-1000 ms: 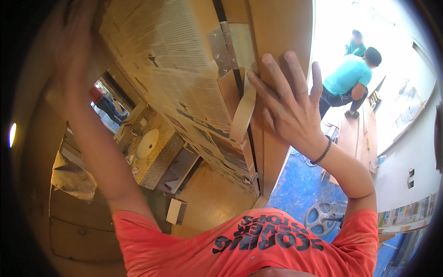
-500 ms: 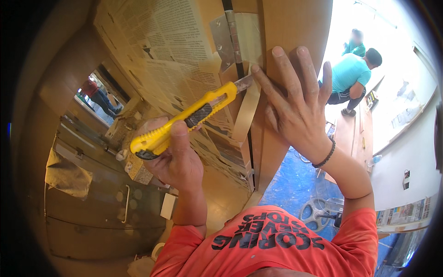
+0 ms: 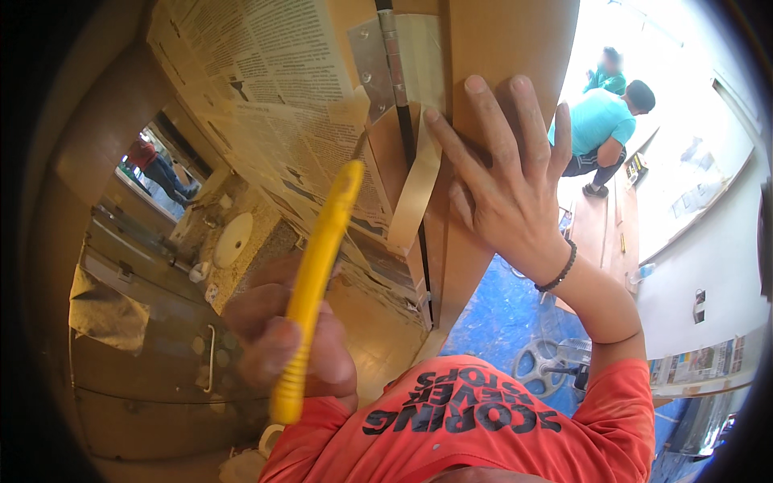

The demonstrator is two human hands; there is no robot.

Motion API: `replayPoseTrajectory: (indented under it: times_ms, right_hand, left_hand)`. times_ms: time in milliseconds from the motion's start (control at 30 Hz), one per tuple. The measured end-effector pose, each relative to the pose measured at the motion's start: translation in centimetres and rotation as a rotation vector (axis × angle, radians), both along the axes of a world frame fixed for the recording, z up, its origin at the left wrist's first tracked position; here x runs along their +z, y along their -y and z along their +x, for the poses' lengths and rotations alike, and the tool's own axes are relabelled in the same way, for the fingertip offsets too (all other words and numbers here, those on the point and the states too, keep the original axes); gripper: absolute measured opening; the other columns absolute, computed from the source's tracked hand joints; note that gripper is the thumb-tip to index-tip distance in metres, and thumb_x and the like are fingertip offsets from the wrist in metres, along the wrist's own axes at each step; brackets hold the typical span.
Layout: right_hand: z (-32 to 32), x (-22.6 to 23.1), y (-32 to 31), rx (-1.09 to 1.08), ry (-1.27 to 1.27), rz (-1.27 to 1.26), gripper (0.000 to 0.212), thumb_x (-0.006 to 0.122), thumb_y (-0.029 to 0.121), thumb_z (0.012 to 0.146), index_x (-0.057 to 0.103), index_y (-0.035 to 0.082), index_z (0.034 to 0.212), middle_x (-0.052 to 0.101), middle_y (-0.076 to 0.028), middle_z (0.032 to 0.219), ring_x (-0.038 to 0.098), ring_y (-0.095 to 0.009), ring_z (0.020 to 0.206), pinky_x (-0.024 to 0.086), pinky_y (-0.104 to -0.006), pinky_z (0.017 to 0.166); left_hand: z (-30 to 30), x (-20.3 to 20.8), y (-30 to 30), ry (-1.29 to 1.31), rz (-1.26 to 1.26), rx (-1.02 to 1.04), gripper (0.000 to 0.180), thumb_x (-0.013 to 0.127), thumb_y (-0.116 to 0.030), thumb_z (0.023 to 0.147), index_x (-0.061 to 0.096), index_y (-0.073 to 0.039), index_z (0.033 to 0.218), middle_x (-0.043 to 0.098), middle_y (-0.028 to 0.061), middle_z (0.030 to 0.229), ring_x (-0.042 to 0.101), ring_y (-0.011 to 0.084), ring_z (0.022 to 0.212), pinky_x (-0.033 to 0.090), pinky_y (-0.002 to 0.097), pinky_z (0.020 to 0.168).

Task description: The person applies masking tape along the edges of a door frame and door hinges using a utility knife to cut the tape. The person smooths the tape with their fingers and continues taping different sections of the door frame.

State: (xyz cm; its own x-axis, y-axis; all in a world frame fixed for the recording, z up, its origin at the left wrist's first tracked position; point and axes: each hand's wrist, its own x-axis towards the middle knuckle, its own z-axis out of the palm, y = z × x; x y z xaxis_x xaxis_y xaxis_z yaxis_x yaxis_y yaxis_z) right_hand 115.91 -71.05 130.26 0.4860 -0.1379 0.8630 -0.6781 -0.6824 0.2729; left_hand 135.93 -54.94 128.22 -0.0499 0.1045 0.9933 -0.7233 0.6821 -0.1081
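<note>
My left hand (image 3: 294,338) is closed round a yellow utility knife (image 3: 316,278), tilted upright with its narrow edge showing. The hand is smeared by motion, and the blade tip stands apart from the tape. My right hand (image 3: 515,189) lies with fingers spread against the brown wooden door frame (image 3: 503,40). Beside its index fingertip, a loose strip of masking tape (image 3: 415,197) hangs down over the dark gap. Above the strip is a metal hinge (image 3: 390,48), with more tape on its right. Newspaper (image 3: 282,137) covers the panel to the left.
On the left lie a stone counter with a white basin (image 3: 233,240) and a dark panel with a handle (image 3: 211,358). To the right, a blue sheet (image 3: 499,314) covers the floor near a fan (image 3: 541,366). Two people (image 3: 596,129) are beyond, one crouching beside wooden boards (image 3: 592,241).
My left hand has pulled the knife down and away from the tape and turned it more upright. My right hand keeps its place on the frame while the whole view shifts slightly.
</note>
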Motion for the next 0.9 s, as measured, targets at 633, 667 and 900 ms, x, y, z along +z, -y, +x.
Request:
replayPoseTrajectory:
  times_ms: [633, 667, 900]
  right_hand:
    - [0.3, -0.8, 0.7, 0.044, 0.048, -0.029, 0.072, 0.080, 0.033, 0.084, 0.065, 0.033, 0.154, 0.042, -0.004, 0.166, 0.026, -0.038, 0.164, 0.018, -0.0742, 0.127]
    - [0.4, -0.8, 0.7, 0.045, 0.051, -0.027, 0.072, 0.080, 0.033, 0.084, 0.065, 0.033, 0.154, 0.042, -0.004, 0.166, 0.025, -0.038, 0.165, 0.018, -0.0742, 0.127]
    - [0.4, -0.9, 0.6, 0.027, 0.053, -0.032, 0.070, 0.079, 0.034, 0.085, 0.065, 0.034, 0.154, 0.042, -0.004, 0.165, 0.026, -0.038, 0.164, 0.019, -0.0744, 0.126]
  left_hand:
    - [-7.1, -0.1, 5.1, -0.142, 0.133, 0.475, 0.041, 0.089, -0.008, 0.089, 0.073, 0.006, 0.124, 0.079, 0.0183, 0.103, 0.082, 0.0335, 0.092, 0.069, 0.0375, 0.080]
    - [-7.1, -0.2, 5.2, -0.133, 0.134, 0.482, 0.042, 0.089, -0.008, 0.090, 0.072, 0.006, 0.125, 0.079, 0.0183, 0.105, 0.081, 0.0329, 0.092, 0.069, 0.0374, 0.079]
    - [-7.0, -0.9, 5.2, -0.101, 0.178, 0.473, 0.047, 0.088, -0.004, 0.091, 0.067, 0.006, 0.131, 0.079, 0.0188, 0.117, 0.080, 0.0323, 0.093, 0.068, 0.0373, 0.078]
